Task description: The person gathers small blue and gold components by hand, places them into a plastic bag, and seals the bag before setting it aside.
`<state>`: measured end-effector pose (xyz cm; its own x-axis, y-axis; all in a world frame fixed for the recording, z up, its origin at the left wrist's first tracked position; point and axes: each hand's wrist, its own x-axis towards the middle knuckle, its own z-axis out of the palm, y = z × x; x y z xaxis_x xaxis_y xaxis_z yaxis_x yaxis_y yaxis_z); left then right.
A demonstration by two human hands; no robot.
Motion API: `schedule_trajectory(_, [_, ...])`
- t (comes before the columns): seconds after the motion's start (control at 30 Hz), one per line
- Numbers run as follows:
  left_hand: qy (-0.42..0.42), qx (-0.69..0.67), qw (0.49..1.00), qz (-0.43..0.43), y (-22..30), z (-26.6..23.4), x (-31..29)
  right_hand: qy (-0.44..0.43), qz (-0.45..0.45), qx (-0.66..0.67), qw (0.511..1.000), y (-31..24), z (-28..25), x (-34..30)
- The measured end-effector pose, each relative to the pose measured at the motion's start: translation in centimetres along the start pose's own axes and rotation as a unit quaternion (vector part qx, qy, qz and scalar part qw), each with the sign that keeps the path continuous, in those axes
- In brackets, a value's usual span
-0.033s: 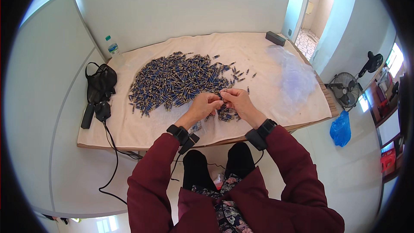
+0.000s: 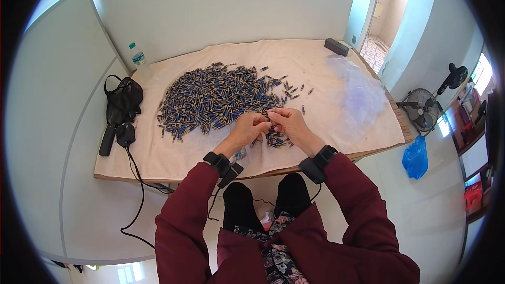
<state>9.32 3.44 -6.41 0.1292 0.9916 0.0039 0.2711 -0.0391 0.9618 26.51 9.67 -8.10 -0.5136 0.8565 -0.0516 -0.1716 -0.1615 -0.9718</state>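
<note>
We hold our left hand (image 2: 245,129) and right hand (image 2: 294,126) close together by the blue-and-gold pieces (image 2: 210,97) on the cloth-covered desk (image 2: 323,87); whether either grip pinches one, we cannot tell.

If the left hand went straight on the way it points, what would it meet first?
Most likely the right hand, just ahead of it in the picture, though depth there is unclear.

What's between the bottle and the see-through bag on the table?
The head view shows the pile of little pieces, then some loose pieces and cloth, between the bottle and the bag.
</note>
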Motion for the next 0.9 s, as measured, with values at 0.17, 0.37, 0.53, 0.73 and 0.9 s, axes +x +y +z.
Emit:
schedule_trajectory(0.17, [0.017, -0.009, 1.0, -0.017, -0.2, -1.0, -1.2, -0.039, -0.008, -0.002, 0.999, -0.4, 1.7, -0.3])
schedule_trajectory(0.37, [0.031, -0.033, 0.998, -0.045, 0.3, -1.5, -2.2, -0.042, -0.078, -0.039, 0.995, -0.7, 2.9, -0.9])
schedule_trajectory(0.53, [0.024, -0.032, 0.997, -0.063, 0.2, -1.8, -3.1, -0.048, -0.053, -0.115, 0.991, -0.3, 3.2, -1.1])
schedule_trajectory(0.73, [-0.04, 0.013, 0.996, -0.082, 1.2, -3.1, -4.0, -0.11, -0.037, -0.093, 0.989, -1.0, 3.5, -1.8])
schedule_trajectory(0.9, [-0.019, 0.105, 0.993, -0.051, -1.4, -5.5, -5.5, -0.114, -0.011, -0.088, 0.99, 0.2, 3.4, -3.1])
